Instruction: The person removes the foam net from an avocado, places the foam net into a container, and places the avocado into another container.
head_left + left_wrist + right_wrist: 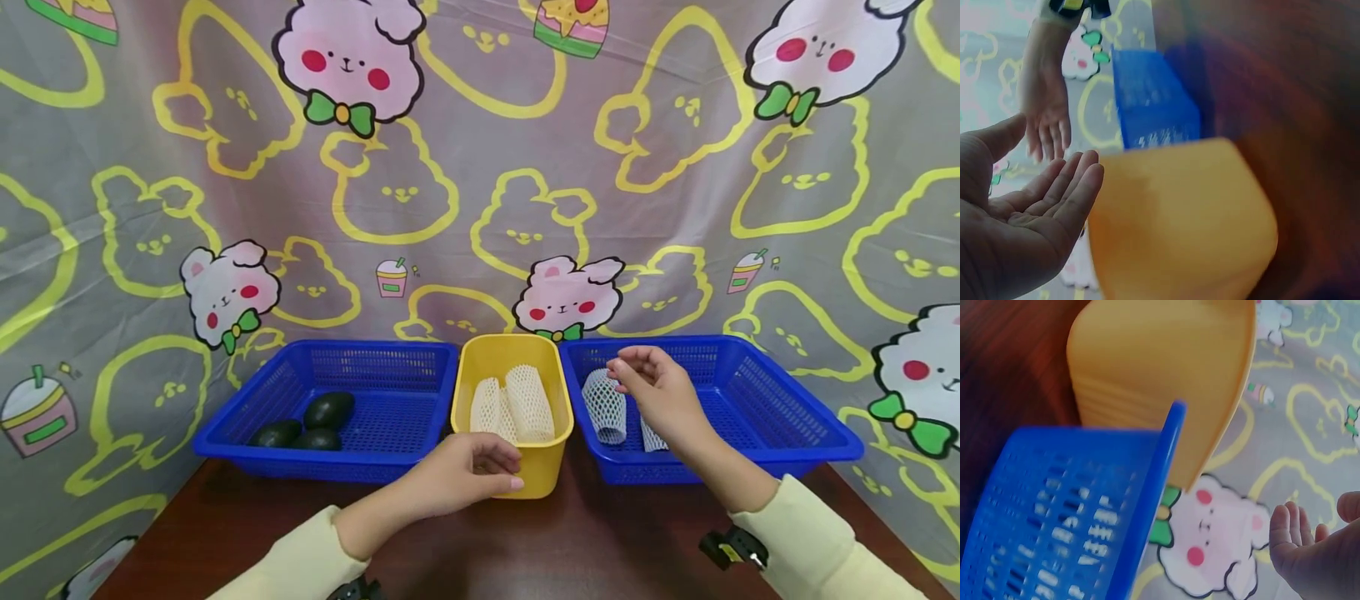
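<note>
- White mesh sleeve (605,412) lying in the right blue basket (750,417), by its left wall; second mesh sleeve (652,438) near it, partly hidden.
- Right hand (666,398) over that basket, empty, fingers loosely bent.
- Cream mesh sleeves (530,404) inside the yellow tub (536,475), between both baskets.
- Left hand (465,473) just before the tub, likewise empty and relaxed.
- Three dark avocados (328,411) in the left blue basket (393,404).
- Brown tabletop (525,550) beneath; patterned cloth (480,150) behind.

"Head camera?"
"High, facing forward and down toward the far edge of the table (577,550)."
"Wrist views?"
"Low, close, rolled sideways (left looking rightward, right leftward); both share the yellow bin (1179,219) and right-hand blue basket (1079,462)."
</note>
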Demonstrator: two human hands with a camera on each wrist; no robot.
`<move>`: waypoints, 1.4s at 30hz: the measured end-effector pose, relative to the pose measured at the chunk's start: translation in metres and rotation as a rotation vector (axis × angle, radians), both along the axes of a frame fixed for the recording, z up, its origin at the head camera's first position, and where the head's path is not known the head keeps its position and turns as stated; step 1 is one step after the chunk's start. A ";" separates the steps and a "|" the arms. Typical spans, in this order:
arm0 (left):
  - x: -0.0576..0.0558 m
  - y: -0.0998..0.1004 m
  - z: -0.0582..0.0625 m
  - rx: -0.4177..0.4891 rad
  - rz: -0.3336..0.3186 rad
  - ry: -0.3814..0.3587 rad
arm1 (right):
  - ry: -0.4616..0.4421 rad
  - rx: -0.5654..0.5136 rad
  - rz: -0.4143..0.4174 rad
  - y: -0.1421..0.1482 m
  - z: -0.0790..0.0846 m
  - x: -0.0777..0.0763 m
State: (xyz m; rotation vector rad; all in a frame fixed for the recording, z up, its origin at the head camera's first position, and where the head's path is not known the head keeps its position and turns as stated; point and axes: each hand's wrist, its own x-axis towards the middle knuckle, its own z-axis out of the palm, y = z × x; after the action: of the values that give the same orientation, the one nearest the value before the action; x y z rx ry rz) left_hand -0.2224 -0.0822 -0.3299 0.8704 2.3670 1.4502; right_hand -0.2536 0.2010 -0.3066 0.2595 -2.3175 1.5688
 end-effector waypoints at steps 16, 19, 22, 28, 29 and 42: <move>0.004 0.072 -0.050 0.162 0.007 -0.112 | 0.012 0.176 -0.161 0.041 -0.015 -0.027; 0.001 0.082 -0.056 0.182 0.057 -0.137 | 0.005 0.218 -0.197 0.047 -0.018 -0.032; -0.003 0.092 -0.060 0.216 0.094 -0.190 | -0.007 0.253 -0.219 0.053 -0.022 -0.036; -0.010 0.110 -0.069 0.328 0.131 -0.303 | -0.067 0.338 -0.240 0.062 -0.030 -0.044; -0.011 0.113 -0.070 0.348 0.140 -0.313 | -0.079 0.351 -0.243 0.064 -0.031 -0.046; -0.013 0.138 -0.081 0.540 0.196 -0.359 | -0.281 0.557 -0.241 0.082 -0.048 -0.070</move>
State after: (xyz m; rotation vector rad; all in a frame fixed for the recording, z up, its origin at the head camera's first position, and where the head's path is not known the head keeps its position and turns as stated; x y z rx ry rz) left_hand -0.2350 0.0554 -0.4107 0.4260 1.8617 2.1688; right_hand -0.3236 0.2827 -0.3546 -0.1233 -2.8418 0.8684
